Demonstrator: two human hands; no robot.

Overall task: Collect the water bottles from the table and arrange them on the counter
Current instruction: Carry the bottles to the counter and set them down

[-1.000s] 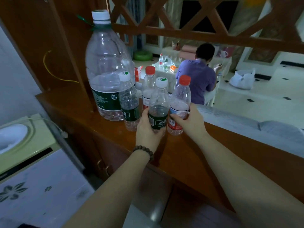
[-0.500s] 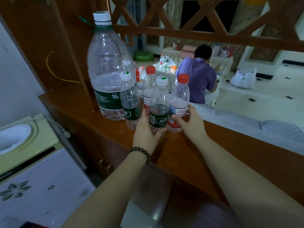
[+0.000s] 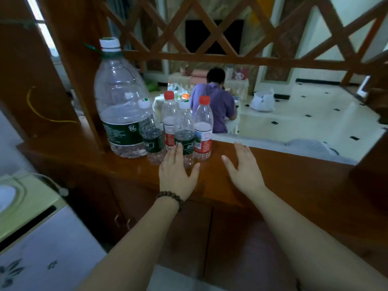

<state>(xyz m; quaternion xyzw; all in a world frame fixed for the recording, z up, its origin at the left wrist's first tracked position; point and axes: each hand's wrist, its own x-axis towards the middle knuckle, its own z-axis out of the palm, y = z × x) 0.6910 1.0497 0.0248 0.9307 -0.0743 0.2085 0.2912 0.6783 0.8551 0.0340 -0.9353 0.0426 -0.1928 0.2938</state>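
On the brown wooden counter [image 3: 294, 171] stands a big clear 6L bottle [image 3: 119, 101] with a green label. Beside it are several small bottles: a white-capped green-label one [image 3: 150, 127], a red-capped one behind [image 3: 169, 116], a second white-capped green-label one [image 3: 184, 131] and a red-capped red-label one [image 3: 203, 127]. My left hand [image 3: 177, 175], with a bead bracelet at the wrist, hovers open just in front of the small bottles. Further right, my right hand [image 3: 243, 169] is open above the bare counter and holds nothing.
A wooden lattice screen [image 3: 220, 28] spans above the counter. Beyond it a person in a purple shirt [image 3: 216, 101] sits at a table [image 3: 178, 95] with more bottles. A white plastic bag [image 3: 262, 100] lies on the tiled floor. A pale green and white appliance [image 3: 31, 227] stands at lower left.
Both hands have let go of the two front bottles and drawn back, the right one moving off to the right. The bottles stay standing on the counter.
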